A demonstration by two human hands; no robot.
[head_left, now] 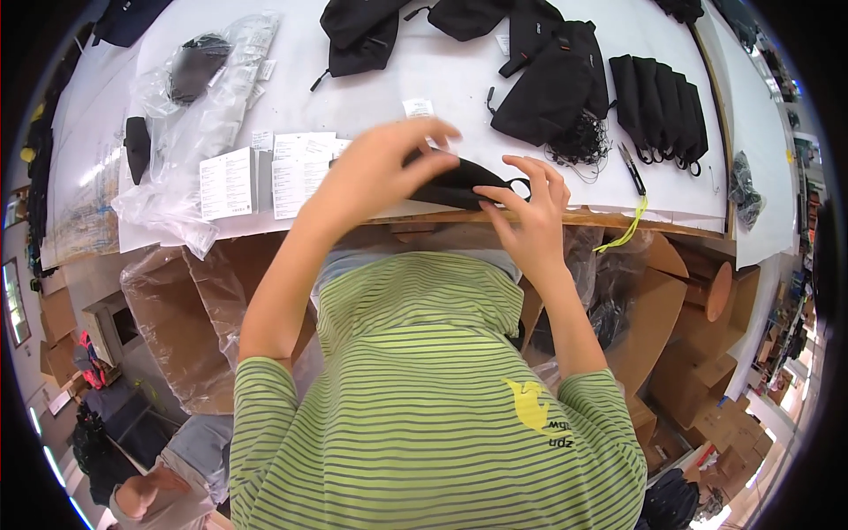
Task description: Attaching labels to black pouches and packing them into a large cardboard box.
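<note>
A small black fabric pouch [455,184] with a loop at its right end lies between my hands at the table's front edge. My left hand [384,168] is curled over the pouch's left part, its thumb and forefinger apart and slightly blurred; its other fingers are hidden. With thumb and fingers, my right hand [534,203] grips the right end beside the loop. White printed tag cards [228,184] lie in stacks left of my left hand. A small white label [418,108] lies just beyond it.
Finished-looking black pouches [661,110] lie in an overlapping row at right, near a black bag [556,88] and tangled black cords [579,141]. A cutter [632,168] with a yellow-green cord lies near the edge. Clear plastic bags [208,115] cover the left side. Cardboard boxes [168,309] stand below.
</note>
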